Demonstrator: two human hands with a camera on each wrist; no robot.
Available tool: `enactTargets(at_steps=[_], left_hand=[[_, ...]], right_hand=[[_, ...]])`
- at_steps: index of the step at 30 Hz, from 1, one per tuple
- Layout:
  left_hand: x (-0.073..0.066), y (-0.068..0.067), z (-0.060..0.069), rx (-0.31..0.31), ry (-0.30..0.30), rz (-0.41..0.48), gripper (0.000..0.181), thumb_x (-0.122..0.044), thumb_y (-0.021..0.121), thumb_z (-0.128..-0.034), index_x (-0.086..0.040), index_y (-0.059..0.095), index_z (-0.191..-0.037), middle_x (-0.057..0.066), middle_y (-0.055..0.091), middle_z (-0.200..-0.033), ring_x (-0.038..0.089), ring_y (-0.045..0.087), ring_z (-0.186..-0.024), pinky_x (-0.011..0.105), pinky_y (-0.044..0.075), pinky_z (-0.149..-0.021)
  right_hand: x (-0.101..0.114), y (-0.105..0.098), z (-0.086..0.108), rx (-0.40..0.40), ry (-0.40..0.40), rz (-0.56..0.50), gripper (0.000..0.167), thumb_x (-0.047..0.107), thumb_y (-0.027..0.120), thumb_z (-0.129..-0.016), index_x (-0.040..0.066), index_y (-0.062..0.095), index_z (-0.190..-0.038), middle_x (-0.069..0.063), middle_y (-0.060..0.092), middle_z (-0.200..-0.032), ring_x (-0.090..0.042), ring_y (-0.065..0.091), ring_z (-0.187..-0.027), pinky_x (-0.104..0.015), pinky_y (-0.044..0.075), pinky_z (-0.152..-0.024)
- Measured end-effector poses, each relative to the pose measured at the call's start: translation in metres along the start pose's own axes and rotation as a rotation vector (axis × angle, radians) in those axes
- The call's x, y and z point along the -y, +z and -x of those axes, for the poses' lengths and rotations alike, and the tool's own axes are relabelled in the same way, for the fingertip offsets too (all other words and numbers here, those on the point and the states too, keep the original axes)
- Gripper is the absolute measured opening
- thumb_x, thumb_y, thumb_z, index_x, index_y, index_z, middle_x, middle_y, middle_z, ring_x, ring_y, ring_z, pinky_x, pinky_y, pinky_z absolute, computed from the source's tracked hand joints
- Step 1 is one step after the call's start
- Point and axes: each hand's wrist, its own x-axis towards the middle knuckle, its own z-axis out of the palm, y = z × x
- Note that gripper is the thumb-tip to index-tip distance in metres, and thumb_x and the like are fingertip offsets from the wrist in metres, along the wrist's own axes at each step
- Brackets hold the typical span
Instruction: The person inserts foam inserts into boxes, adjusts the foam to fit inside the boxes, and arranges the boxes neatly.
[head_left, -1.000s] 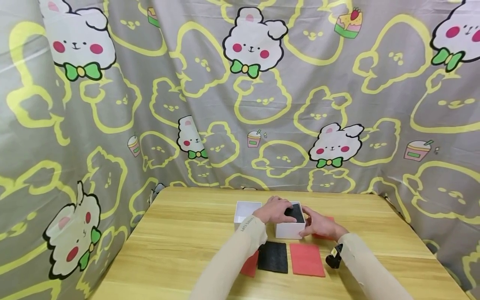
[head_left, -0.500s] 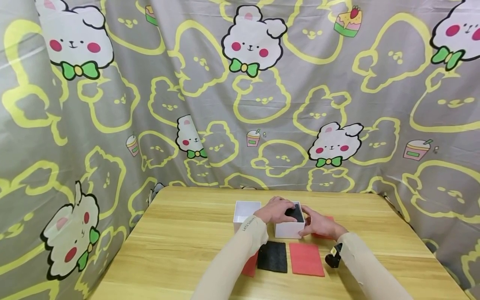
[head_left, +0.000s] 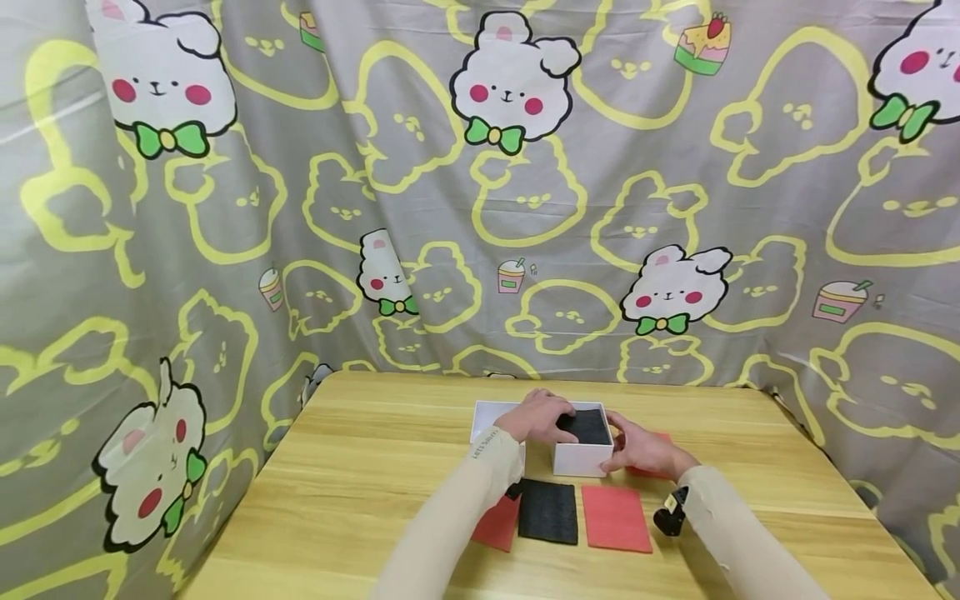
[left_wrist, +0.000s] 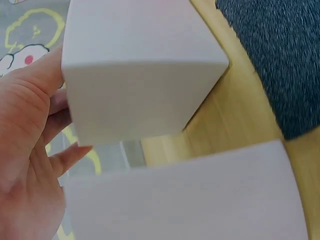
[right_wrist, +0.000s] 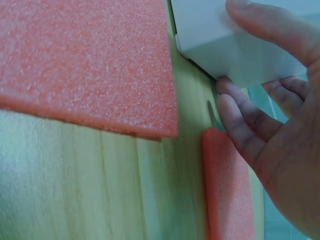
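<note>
My right hand (head_left: 642, 448) holds the right end of an open white box (head_left: 582, 461), its thumb on the near wall. In the right wrist view, its other fingers (right_wrist: 250, 115) are around the far corner. A black foam sheet (head_left: 588, 427) lies inside this box. My left hand (head_left: 537, 417) is over the box's left rim, thumb by the foam's edge. In the left wrist view, the fingers (left_wrist: 60, 102) are loosely bent beside the white wall; their tips are partly hidden. A second open white box (head_left: 491, 409) stands to the left, partly behind my left forearm.
On the wooden table (head_left: 337, 483), a black foam sheet (head_left: 548, 512) and a red foam sheet (head_left: 617, 518) lie before the boxes. Another red sheet (head_left: 497, 527) sits partly under my left sleeve, and one more (head_left: 651, 469) behind my right hand. A patterned curtain (head_left: 420, 208) hangs behind.
My left hand has shifted left from over the black foam sheet in the box, so more of that sheet shows. The right hand keeps its place on the box.
</note>
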Motion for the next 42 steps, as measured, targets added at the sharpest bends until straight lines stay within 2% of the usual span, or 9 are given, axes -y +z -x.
enactTargets(at_steps=[9, 14, 17, 22, 29, 36, 42], left_hand=[[0.002, -0.004, 0.004, 0.039, -0.048, 0.016, 0.050, -0.052, 0.063, -0.0857, -0.023, 0.061, -0.126, -0.010, 0.055, -0.128, 0.018, 0.043, -0.122, 0.034, 0.029, -0.104], [0.005, -0.005, 0.012, 0.006, -0.021, 0.034, 0.048, -0.049, 0.060, -0.0891, -0.020, 0.059, -0.128, -0.007, 0.053, -0.132, 0.019, 0.042, -0.125, 0.035, 0.027, -0.106], [0.009, -0.010, 0.023, -0.016, -0.005, 0.052, 0.049, -0.047, 0.059, -0.0908, -0.018, 0.057, -0.131, -0.004, 0.050, -0.136, 0.020, 0.039, -0.127, 0.036, 0.025, -0.107], [0.018, -0.019, 0.051, -0.027, 0.014, 0.064, 0.052, -0.044, 0.058, -0.0921, -0.016, 0.052, -0.135, 0.000, 0.047, -0.139, 0.022, 0.038, -0.129, 0.036, 0.026, -0.107], [0.030, -0.022, 0.083, -0.074, 0.077, 0.061, 0.056, -0.046, 0.058, -0.0916, -0.012, 0.050, -0.136, 0.002, 0.048, -0.137, 0.020, 0.040, -0.127, 0.034, 0.031, -0.105], [0.032, -0.018, 0.109, -0.114, 0.156, 0.062, 0.054, -0.040, 0.058, -0.0916, -0.009, 0.051, -0.135, 0.004, 0.050, -0.135, 0.021, 0.042, -0.127, 0.033, 0.032, -0.105], [0.025, -0.012, 0.124, -0.105, 0.171, 0.124, 0.055, -0.039, 0.061, -0.0900, -0.012, 0.050, -0.136, 0.001, 0.049, -0.135, 0.019, 0.042, -0.126, 0.031, 0.034, -0.103]], right_hand=[[-0.002, 0.000, -0.001, 0.006, -0.012, -0.007, 0.097, 0.004, 0.077, -0.078, 0.003, 0.010, -0.149, -0.019, 0.054, -0.120, -0.031, 0.059, -0.095, -0.037, 0.048, -0.080], [-0.002, 0.001, 0.000, 0.004, 0.001, -0.002, 0.099, 0.004, 0.077, -0.077, 0.005, 0.010, -0.149, -0.019, 0.057, -0.114, -0.031, 0.059, -0.092, -0.037, 0.048, -0.078], [-0.001, 0.001, -0.001, 0.003, -0.004, -0.014, 0.099, 0.002, 0.077, -0.077, 0.006, 0.011, -0.149, -0.019, 0.057, -0.115, -0.032, 0.059, -0.093, -0.037, 0.047, -0.079], [0.000, 0.001, -0.001, -0.019, 0.006, 0.013, 0.101, 0.004, 0.079, -0.075, 0.007, 0.010, -0.150, -0.019, 0.056, -0.120, -0.031, 0.059, -0.093, -0.037, 0.047, -0.080], [0.000, -0.001, 0.002, -0.034, 0.013, 0.025, 0.105, 0.004, 0.079, -0.075, 0.007, 0.008, -0.151, -0.019, 0.055, -0.119, -0.031, 0.058, -0.089, -0.037, 0.049, -0.076], [0.001, -0.002, 0.002, -0.025, 0.006, 0.042, 0.102, 0.004, 0.079, -0.075, 0.005, 0.010, -0.150, -0.020, 0.054, -0.121, -0.031, 0.058, -0.092, -0.037, 0.048, -0.079], [0.002, -0.002, 0.000, -0.012, 0.005, 0.023, 0.102, 0.003, 0.079, -0.075, 0.005, 0.010, -0.150, -0.020, 0.052, -0.122, -0.031, 0.057, -0.094, -0.037, 0.048, -0.080]])
